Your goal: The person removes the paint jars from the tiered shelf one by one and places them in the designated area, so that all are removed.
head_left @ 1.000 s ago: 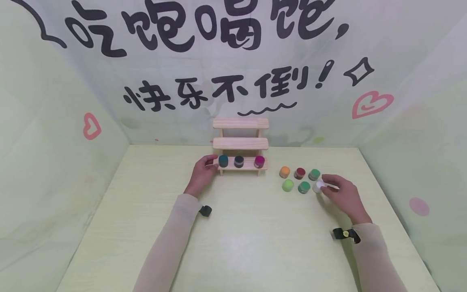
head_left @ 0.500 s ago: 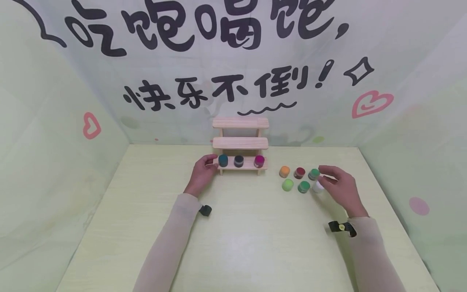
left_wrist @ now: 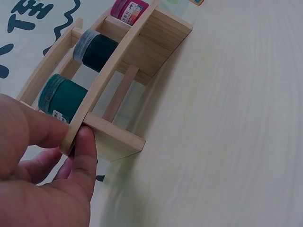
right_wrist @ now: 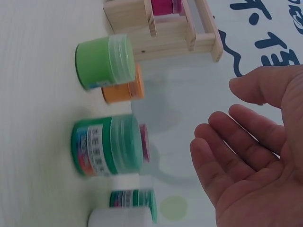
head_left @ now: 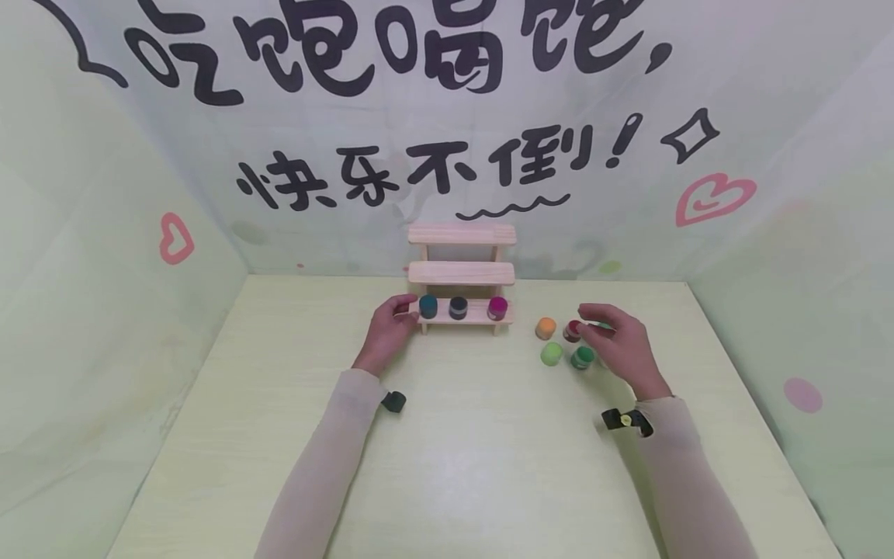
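My left hand (head_left: 388, 335) pinches the left end of the lowest step of a small wooden tiered stand (head_left: 461, 273), thumb and fingers on the board in the left wrist view. On that step stand a teal paint jar (head_left: 427, 307), a near-black paint jar (head_left: 458, 309) and a magenta paint jar (head_left: 497, 309). Over the loose jars hovers my right hand (head_left: 625, 349), holding nothing, its fingers loosely bent. Nearest its fingertips in the head view is the dark red jar (head_left: 572, 331). It partly covers one green jar (head_left: 604, 326); the white jar (right_wrist: 120, 217) shows only in the right wrist view.
Left of the right hand, an orange jar (head_left: 546, 328), a light green jar (head_left: 552, 354) and another green jar (head_left: 583, 358) stand on the pale table (head_left: 461, 466). A printed cloth backdrop (head_left: 335, 233) rises behind the stand, with cloth walls on both sides.
My right hand has left the white jar and moved left and away from me, over the green jar towards the dark red one. The left hand keeps its grip on the stand.
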Motion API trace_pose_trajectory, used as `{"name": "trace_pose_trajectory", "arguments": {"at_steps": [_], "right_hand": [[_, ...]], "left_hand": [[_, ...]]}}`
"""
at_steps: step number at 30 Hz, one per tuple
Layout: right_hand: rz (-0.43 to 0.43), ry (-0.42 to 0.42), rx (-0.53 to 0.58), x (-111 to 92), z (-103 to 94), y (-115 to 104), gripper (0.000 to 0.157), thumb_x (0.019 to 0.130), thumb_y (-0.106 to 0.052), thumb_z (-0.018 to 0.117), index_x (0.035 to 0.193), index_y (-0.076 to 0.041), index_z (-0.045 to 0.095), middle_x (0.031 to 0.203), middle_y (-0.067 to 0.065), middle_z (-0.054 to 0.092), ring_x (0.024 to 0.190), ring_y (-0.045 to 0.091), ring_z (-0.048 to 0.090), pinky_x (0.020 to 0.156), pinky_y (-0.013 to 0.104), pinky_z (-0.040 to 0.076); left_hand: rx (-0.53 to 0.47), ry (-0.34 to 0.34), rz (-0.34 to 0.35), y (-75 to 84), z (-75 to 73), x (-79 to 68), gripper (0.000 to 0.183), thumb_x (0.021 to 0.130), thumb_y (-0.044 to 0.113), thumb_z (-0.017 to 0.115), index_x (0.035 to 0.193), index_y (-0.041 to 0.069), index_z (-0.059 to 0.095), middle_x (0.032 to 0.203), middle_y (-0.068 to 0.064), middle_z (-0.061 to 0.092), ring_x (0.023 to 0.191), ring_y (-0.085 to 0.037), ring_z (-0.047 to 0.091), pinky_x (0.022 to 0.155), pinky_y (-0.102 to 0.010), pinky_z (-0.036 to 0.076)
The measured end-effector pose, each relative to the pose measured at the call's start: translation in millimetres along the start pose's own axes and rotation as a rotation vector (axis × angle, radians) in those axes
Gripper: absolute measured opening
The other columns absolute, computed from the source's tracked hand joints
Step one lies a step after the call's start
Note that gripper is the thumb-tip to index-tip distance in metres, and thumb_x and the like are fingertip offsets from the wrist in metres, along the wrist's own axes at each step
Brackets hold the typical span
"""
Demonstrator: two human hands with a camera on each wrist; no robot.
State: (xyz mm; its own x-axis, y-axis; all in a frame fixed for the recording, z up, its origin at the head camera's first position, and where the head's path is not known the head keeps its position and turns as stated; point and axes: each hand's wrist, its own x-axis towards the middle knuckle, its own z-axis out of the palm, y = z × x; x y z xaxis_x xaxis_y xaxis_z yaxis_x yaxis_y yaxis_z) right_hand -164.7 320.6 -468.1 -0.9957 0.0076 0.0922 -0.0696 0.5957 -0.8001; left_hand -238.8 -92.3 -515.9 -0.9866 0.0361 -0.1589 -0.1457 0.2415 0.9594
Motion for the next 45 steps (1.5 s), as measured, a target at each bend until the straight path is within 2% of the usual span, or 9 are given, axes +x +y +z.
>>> {"name": "trace_pose_trajectory", "arguments": {"at_steps": [5, 12, 16, 18, 20, 32, 39, 42, 45], "right_hand": [[-0.046, -0.029, 0.084, 9.9, 10.1, -8.9, 0.044, 0.098, -0.027, 0.068, 0.138, -0.011, 0.061, 0.134, 0.018, 0.064, 0.114, 0.036, 0.069, 0.084, 0.008, 0.051], [-0.113, -0.047, 0.093, 23.5, 28.1, -19.3, 0.043, 0.098, -0.022, 0.068, 0.136, -0.006, 0.061, 0.134, 0.021, 0.064, 0.121, 0.037, 0.064, 0.086, 0.008, 0.052], [-0.130, -0.055, 0.110, 30.1, 39.6, -24.4, 0.043, 0.097, -0.020, 0.070, 0.136, -0.005, 0.061, 0.133, 0.019, 0.065, 0.124, 0.033, 0.063, 0.097, 0.026, 0.056], [-0.135, -0.061, 0.129, 32.9, 45.2, -27.5, 0.044, 0.096, -0.020, 0.071, 0.136, -0.005, 0.061, 0.132, 0.018, 0.066, 0.124, 0.032, 0.063, 0.101, 0.037, 0.055], [-0.132, -0.067, 0.146, 35.7, 50.7, -30.4, 0.044, 0.096, -0.022, 0.071, 0.135, -0.006, 0.061, 0.132, 0.017, 0.066, 0.123, 0.031, 0.063, 0.103, 0.043, 0.054], [-0.099, -0.112, 0.160, 51.5, 79.2, -42.5, 0.043, 0.095, -0.024, 0.071, 0.134, -0.008, 0.062, 0.132, 0.013, 0.066, 0.123, 0.029, 0.063, 0.102, 0.039, 0.055], [-0.088, -0.133, 0.207, 54.0, 92.9, -47.6, 0.041, 0.092, -0.017, 0.073, 0.132, -0.010, 0.064, 0.129, 0.010, 0.068, 0.119, 0.032, 0.065, 0.097, 0.039, 0.057], [-0.098, -0.137, 0.195, 55.4, 98.6, -48.2, 0.043, 0.091, -0.016, 0.073, 0.133, -0.010, 0.064, 0.127, 0.010, 0.069, 0.116, 0.030, 0.067, 0.097, 0.039, 0.058], [-0.124, -0.130, 0.136, 56.4, 103.1, -47.4, 0.046, 0.090, -0.019, 0.075, 0.134, -0.014, 0.064, 0.126, 0.007, 0.070, 0.114, 0.027, 0.068, 0.098, 0.042, 0.057]], "left_hand": [[-0.020, -0.002, -0.007, 2.7, -0.1, -1.5, 0.039, 0.097, 0.017, 0.063, 0.135, 0.019, 0.060, 0.135, -0.009, 0.058, 0.122, -0.025, 0.059, 0.103, -0.041, 0.052], [-0.009, 0.003, -0.014, 2.8, -0.4, -1.1, 0.038, 0.097, 0.018, 0.064, 0.134, 0.019, 0.060, 0.135, -0.009, 0.057, 0.123, -0.026, 0.059, 0.103, -0.041, 0.052], [-0.013, 0.000, -0.014, 1.9, -0.3, -0.9, 0.038, 0.097, 0.018, 0.064, 0.134, 0.020, 0.061, 0.136, -0.009, 0.057, 0.124, -0.026, 0.059, 0.104, -0.042, 0.051], [-0.014, -0.001, -0.012, 1.3, -0.2, -1.1, 0.038, 0.097, 0.018, 0.063, 0.135, 0.020, 0.060, 0.136, -0.010, 0.057, 0.124, -0.026, 0.059, 0.104, -0.042, 0.051], [-0.013, 0.001, -0.010, 0.9, -0.2, -1.3, 0.038, 0.097, 0.018, 0.063, 0.135, 0.019, 0.060, 0.136, -0.010, 0.057, 0.123, -0.026, 0.059, 0.104, -0.042, 0.051], [0.010, 0.008, -0.021, 2.0, 1.3, 0.6, 0.038, 0.098, 0.019, 0.063, 0.136, 0.019, 0.060, 0.138, -0.009, 0.056, 0.125, -0.026, 0.058, 0.106, -0.043, 0.050], [0.007, 0.018, -0.015, 2.4, 0.9, -0.2, 0.038, 0.096, 0.019, 0.064, 0.134, 0.020, 0.060, 0.136, -0.009, 0.057, 0.124, -0.026, 0.059, 0.106, -0.042, 0.050], [0.009, 0.018, -0.017, 3.1, 1.0, -0.8, 0.038, 0.097, 0.019, 0.064, 0.135, 0.020, 0.060, 0.137, -0.009, 0.057, 0.125, -0.026, 0.059, 0.107, -0.043, 0.050], [0.012, 0.015, -0.020, 3.7, 0.9, -1.2, 0.039, 0.097, 0.019, 0.063, 0.136, 0.020, 0.060, 0.138, -0.009, 0.057, 0.126, -0.026, 0.059, 0.107, -0.043, 0.049]]}}
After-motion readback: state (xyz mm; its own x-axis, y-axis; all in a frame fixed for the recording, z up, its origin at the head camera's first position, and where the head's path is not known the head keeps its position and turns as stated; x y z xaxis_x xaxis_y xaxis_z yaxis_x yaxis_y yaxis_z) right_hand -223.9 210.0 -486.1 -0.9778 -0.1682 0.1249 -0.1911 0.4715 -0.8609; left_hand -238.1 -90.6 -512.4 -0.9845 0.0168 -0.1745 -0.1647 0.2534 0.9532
